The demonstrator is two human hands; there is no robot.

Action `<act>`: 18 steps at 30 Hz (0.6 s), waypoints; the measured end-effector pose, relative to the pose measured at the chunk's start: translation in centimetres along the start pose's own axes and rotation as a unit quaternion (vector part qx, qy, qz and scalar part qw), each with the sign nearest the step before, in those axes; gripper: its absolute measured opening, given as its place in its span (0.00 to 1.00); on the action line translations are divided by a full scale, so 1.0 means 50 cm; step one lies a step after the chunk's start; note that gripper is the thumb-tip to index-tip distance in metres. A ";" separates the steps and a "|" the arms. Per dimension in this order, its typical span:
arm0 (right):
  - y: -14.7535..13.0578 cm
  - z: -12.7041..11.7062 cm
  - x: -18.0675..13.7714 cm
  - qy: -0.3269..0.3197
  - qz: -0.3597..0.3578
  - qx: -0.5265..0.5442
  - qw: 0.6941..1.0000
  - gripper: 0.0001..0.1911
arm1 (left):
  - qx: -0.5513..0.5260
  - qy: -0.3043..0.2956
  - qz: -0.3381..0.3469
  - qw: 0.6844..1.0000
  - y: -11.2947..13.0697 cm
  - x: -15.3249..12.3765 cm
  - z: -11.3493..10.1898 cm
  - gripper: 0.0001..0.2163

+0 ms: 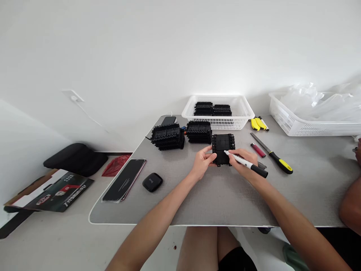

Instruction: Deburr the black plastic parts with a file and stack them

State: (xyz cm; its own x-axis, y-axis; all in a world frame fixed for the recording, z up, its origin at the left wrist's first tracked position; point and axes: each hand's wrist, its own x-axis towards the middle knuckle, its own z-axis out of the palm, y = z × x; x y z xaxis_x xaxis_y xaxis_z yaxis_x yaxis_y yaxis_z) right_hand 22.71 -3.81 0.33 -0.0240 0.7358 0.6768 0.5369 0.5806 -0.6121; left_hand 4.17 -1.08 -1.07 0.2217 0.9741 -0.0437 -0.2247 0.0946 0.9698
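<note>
My left hand (pixel 203 162) grips the left edge of a black plastic part (pixel 222 143) with toothed sides, thumb on its face. In my right hand (pixel 243 161) is a white marker (pixel 244 162), a black cap on its back end. The marker's tip meets or hovers just over the part's face; I cannot tell which. Both hands are closed. Behind the part stand two stacks of similar black parts, one nearer (pixel 167 136) and one beside it (pixel 199 131).
A white basket (pixel 217 122) holds more black parts; another basket (pixel 313 128) holds plastic bags. To the right lie a file (pixel 278 160), a red lighter (pixel 258 149) and a yellow tool (pixel 257 123). A phone (pixel 124 180) and black case (pixel 152 182) lie left. Another person's arm (pixel 352 205) rests right.
</note>
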 end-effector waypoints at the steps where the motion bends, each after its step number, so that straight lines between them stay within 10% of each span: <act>1: 0.000 0.000 0.000 0.000 -0.006 -0.003 1.000 0.06 | -0.001 0.000 0.000 1.000 0.001 0.000 0.001 0.33; 18: -0.001 -0.001 0.003 -0.017 0.001 -0.020 1.000 0.08 | -0.004 -0.016 0.005 1.000 -0.001 -0.002 0.002 0.34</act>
State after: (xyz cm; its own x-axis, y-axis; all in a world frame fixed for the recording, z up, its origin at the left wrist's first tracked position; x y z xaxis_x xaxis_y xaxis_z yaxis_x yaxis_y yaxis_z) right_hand 22.71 -3.73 0.46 -0.0501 0.7490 0.6607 0.5706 0.5644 -0.5966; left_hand 4.24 -1.20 -1.12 0.2500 0.9679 -0.0266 -0.2340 0.0870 0.9683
